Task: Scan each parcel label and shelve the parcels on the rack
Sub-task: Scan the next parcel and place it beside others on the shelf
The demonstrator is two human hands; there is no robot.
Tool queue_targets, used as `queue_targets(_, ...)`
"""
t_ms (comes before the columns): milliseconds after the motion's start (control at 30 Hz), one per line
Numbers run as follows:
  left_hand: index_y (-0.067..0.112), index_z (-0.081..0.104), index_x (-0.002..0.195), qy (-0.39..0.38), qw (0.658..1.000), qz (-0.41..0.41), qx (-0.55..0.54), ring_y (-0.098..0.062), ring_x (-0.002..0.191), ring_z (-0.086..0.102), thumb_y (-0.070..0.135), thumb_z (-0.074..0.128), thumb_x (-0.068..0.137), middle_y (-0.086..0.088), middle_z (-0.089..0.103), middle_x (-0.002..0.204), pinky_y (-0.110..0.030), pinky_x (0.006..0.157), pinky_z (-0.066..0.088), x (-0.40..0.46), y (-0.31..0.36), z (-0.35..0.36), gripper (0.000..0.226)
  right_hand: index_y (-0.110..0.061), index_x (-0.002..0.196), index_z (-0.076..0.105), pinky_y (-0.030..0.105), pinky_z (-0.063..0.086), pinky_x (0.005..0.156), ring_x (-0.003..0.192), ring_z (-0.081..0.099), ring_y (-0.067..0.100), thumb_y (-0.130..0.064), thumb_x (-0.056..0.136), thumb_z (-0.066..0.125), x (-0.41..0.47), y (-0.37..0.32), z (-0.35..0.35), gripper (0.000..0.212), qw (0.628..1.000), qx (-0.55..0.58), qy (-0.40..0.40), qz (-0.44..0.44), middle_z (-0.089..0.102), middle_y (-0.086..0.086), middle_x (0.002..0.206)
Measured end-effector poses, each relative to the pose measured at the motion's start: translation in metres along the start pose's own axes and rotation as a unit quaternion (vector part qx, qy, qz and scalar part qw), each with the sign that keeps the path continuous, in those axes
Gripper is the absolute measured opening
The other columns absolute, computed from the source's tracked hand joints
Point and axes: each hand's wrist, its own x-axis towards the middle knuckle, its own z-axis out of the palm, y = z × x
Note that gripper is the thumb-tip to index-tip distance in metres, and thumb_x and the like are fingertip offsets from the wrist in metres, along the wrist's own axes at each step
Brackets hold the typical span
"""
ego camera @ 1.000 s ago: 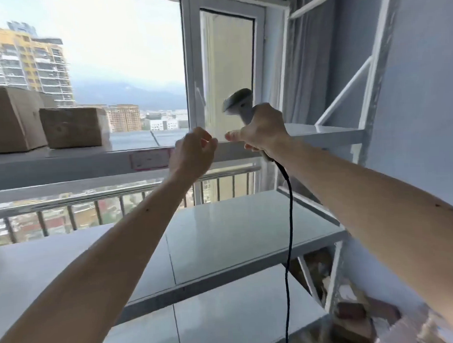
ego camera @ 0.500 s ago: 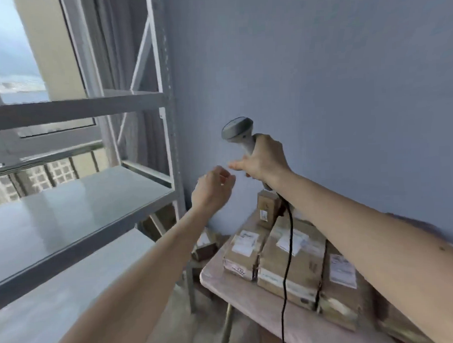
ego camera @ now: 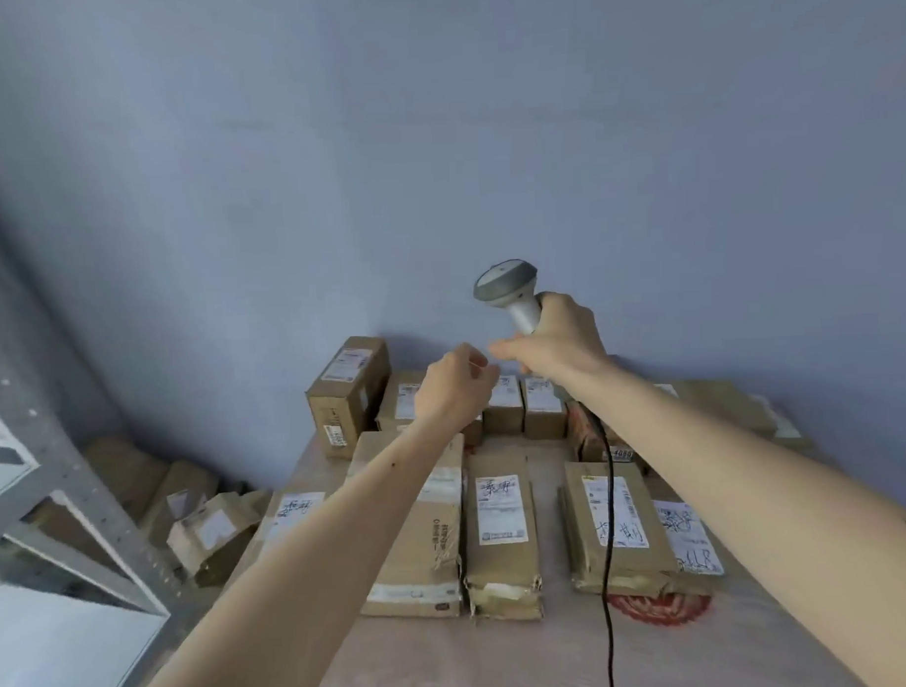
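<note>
Gripping the scanner [ego camera: 508, 290] in our right hand [ego camera: 553, 342], left hand [ego camera: 455, 389] loosely curled and empty, we hovered over stiff, seemingly light parcels [ego camera: 501, 537] on the table [ego camera: 503, 660], best grasped by their long edges.

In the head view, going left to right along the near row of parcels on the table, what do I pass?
Brown parcel with a scribbled white label at the table's left edge → large brown box under the left forearm → brown parcel with a tall white label → brown parcel crossed by the black scanner cable → white-labelled parcel marked in pen.
</note>
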Motion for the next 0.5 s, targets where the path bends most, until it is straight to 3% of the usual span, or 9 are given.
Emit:
queue_targets(167, 0.014, 0.061, 0.122, -0.056, 0.998, 0.024, 0.002, -0.021, 0.098, 0.061, 0.038, 0.056, 0.102, 0.003, 0.064, 0.105, -0.031, 0.073, 0.047, 0.036, 0.028, 0.064, 0.032, -0.011, 0.1, 0.061, 0.04, 0.063, 0.07, 0.074, 0.071, 0.021, -0.026, 0.071, 0.084, 0.036, 0.071, -0.031, 0.04, 0.997, -0.021, 0.033, 0.067, 0.07, 0.007, 0.092)
queue_targets(267, 0.013, 0.061, 0.122, -0.069, 0.997, 0.024, -0.002, -0.024, 0.101, 0.064, 0.041, 0.054, 0.102, 0.004, 0.061, 0.1, -0.037, 0.08, 0.054, 0.047, 0.041, 0.1, 0.035, -0.011, 0.099, 0.062, 0.037, 0.062, 0.068, 0.075, 0.072, 0.023, -0.024, 0.072, 0.083, 0.053, 0.111, -0.048, 0.037, 0.994, -0.03, 0.045, 0.092, 0.071, 0.008, 0.09)
queue_targets(433, 0.017, 0.06, 0.121, -0.077, 0.997, -0.01, 0.009, -0.018, 0.091, 0.06, 0.037, 0.056, 0.101, 0.005, 0.064, 0.105, -0.03, 0.072, 0.044, 0.058, 0.055, 0.168, 0.029, -0.01, 0.097, 0.062, 0.03, 0.055, 0.059, 0.073, 0.068, 0.019, -0.022, 0.073, 0.084, 0.081, 0.179, -0.072, 0.035, 0.994, -0.04, 0.026, 0.1, 0.069, 0.007, 0.088)
queue_targets(500, 0.018, 0.061, 0.12, -0.078, 0.997, -0.026, 0.005, -0.017, 0.09, 0.06, 0.036, 0.057, 0.101, 0.005, 0.065, 0.106, -0.029, 0.071, 0.044, 0.058, 0.061, 0.196, 0.027, -0.012, 0.093, 0.062, 0.035, 0.058, 0.064, 0.076, 0.068, 0.02, -0.023, 0.071, 0.084, 0.089, 0.208, -0.081, 0.033, 0.993, -0.044, 0.013, 0.104, 0.069, 0.004, 0.086)
